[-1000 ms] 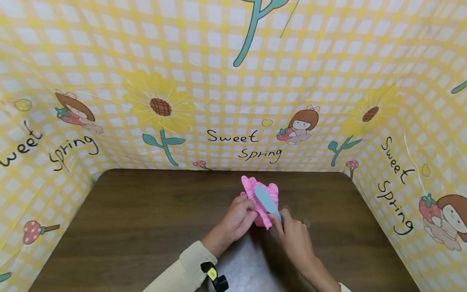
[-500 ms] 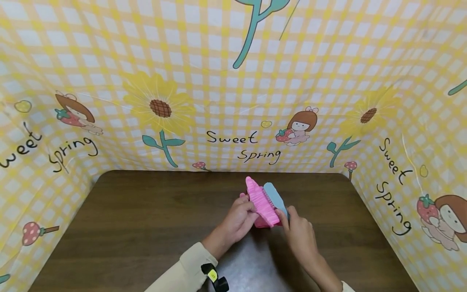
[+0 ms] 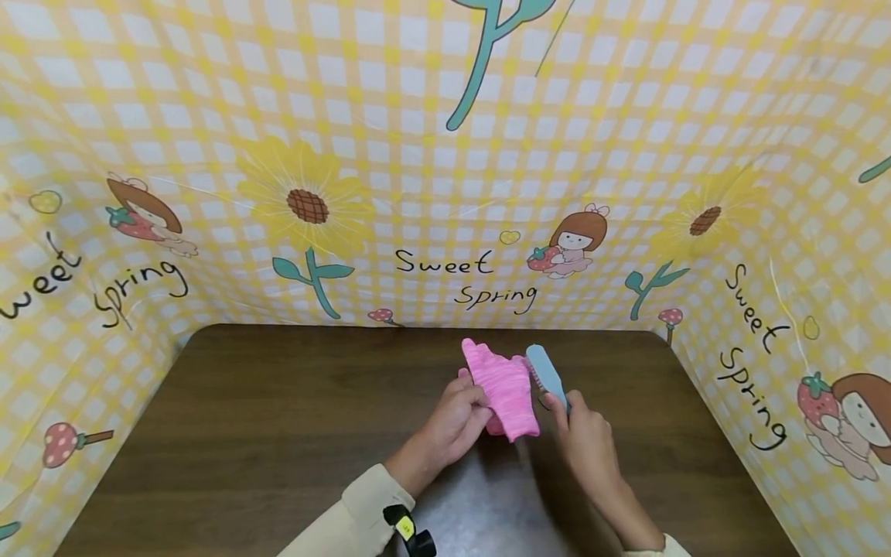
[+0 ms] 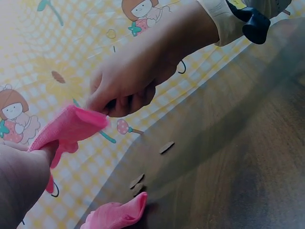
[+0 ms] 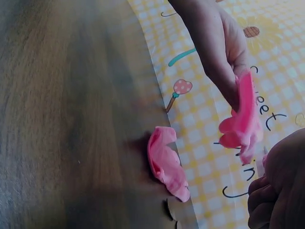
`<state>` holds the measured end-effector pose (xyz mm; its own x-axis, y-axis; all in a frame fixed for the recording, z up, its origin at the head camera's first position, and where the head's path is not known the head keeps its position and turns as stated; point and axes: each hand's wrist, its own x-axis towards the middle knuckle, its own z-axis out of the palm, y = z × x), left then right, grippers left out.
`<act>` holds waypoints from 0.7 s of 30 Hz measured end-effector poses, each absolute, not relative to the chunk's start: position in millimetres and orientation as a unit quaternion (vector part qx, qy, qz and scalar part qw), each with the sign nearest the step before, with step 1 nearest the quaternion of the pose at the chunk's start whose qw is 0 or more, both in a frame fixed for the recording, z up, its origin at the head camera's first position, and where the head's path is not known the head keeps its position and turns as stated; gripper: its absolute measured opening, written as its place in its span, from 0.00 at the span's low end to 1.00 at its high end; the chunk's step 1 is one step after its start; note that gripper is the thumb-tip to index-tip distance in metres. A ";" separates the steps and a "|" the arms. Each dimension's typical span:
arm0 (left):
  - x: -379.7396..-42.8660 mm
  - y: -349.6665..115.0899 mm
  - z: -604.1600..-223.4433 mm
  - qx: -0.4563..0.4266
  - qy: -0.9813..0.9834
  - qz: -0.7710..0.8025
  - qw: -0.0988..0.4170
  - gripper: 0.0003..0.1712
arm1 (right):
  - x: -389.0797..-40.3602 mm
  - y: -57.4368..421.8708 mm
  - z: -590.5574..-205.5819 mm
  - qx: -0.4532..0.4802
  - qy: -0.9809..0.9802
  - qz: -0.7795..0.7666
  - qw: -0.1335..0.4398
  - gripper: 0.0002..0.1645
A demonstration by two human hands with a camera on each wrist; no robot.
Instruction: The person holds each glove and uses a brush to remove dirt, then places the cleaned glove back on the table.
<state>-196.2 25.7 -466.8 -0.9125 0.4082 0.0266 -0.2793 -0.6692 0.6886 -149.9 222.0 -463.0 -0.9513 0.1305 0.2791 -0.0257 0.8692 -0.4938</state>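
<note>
My left hand (image 3: pixel 452 422) pinches a pink striped knit glove (image 3: pixel 506 391) by its left side and holds it up over the table. A light blue brush (image 3: pixel 546 375) with short bristles is gripped by its handle in my right hand (image 3: pixel 588 449). Its head stands just right of the glove's edge, bristles facing the glove. A second pink glove (image 5: pixel 167 164) lies on the table below, mostly hidden behind the held one in the head view. In the left wrist view, my right hand (image 4: pixel 131 78) hides the brush.
Several small flat brownish pieces (image 4: pixel 167 147) lie on the dark wooden table (image 3: pixel 292 433) near the lying glove. A yellow-checked printed cloth (image 3: pixel 431 193) rises behind the table and along both sides.
My right hand has drawn the brush rightward from across the glove to just past its right edge. The held glove tilted, then turned flat toward the head camera. My left hand stays in place.
</note>
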 end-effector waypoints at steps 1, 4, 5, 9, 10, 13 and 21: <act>-196.9 25.8 -467.0 0.091 0.360 0.909 0.187 0.39 | -150.3 222.8 -462.9 -0.031 -0.954 0.255 0.155 0.23; -198.5 25.3 -466.2 0.091 0.357 0.912 0.182 0.36 | -148.4 220.4 -458.8 -0.032 -0.951 0.263 0.160 0.22; -198.8 25.0 -465.9 0.090 0.355 0.912 0.182 0.36 | -146.9 218.0 -456.8 -0.025 -0.949 0.266 0.164 0.21; -197.7 23.6 -464.4 0.086 0.357 0.911 0.187 0.39 | -137.5 202.1 -449.1 0.033 -0.946 0.267 0.178 0.16; -197.3 23.5 -463.9 0.086 0.359 0.910 0.189 0.39 | -135.2 197.7 -448.0 0.053 -0.947 0.262 0.179 0.16; -195.7 24.3 -461.6 0.085 0.359 0.909 0.193 0.38 | -130.7 187.9 -448.2 0.094 -0.950 0.233 0.184 0.16; -193.6 24.9 -461.2 0.085 0.353 0.909 0.206 0.40 | -133.2 189.8 -456.7 0.094 -0.948 0.180 0.244 0.18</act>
<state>-193.6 24.9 -461.2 -0.9009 0.4340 0.0083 -0.3143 -0.6654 0.6771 -133.2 189.8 -456.7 -0.8630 -0.0894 0.4972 -0.2654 0.9176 -0.2958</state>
